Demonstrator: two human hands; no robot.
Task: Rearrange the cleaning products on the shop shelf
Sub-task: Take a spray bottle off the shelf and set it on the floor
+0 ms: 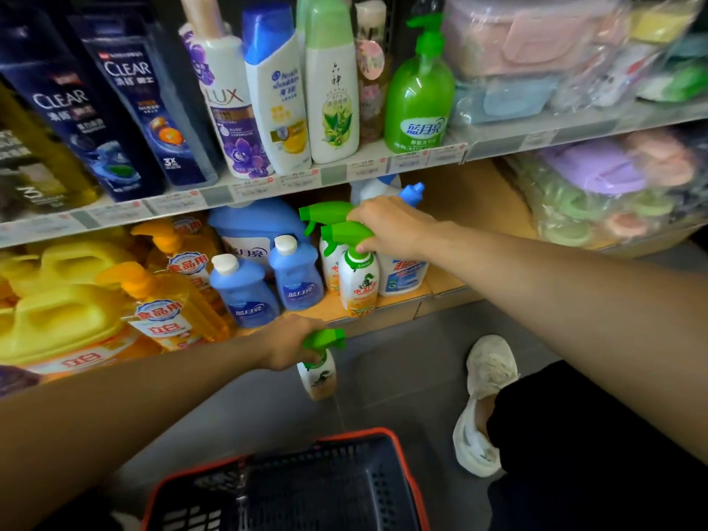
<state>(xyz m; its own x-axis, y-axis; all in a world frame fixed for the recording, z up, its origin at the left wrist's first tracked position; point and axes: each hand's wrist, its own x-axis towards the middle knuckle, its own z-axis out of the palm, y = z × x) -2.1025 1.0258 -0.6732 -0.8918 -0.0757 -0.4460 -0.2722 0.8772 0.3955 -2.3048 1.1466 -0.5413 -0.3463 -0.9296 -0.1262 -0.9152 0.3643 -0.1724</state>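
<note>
My right hand [390, 228] grips the neck of a green-topped white and orange spray bottle [358, 279] standing at the front edge of the lower shelf [387, 310]. A second, similar spray bottle [331, 262] stands just behind it. My left hand [291, 341] holds a third spray bottle [318, 367] by its green trigger head, hanging below the shelf edge over the floor. Left of the sprays stand two small blue bottles [245, 289] with white caps.
A dark basket with a red rim [406, 473] sits on the grey floor below my hands. Orange pump bottles [180, 316] and yellow jugs [65, 320] fill the shelf's left. Shampoo bottles [276, 90] line the upper shelf. My white shoe [486, 400] is at the right.
</note>
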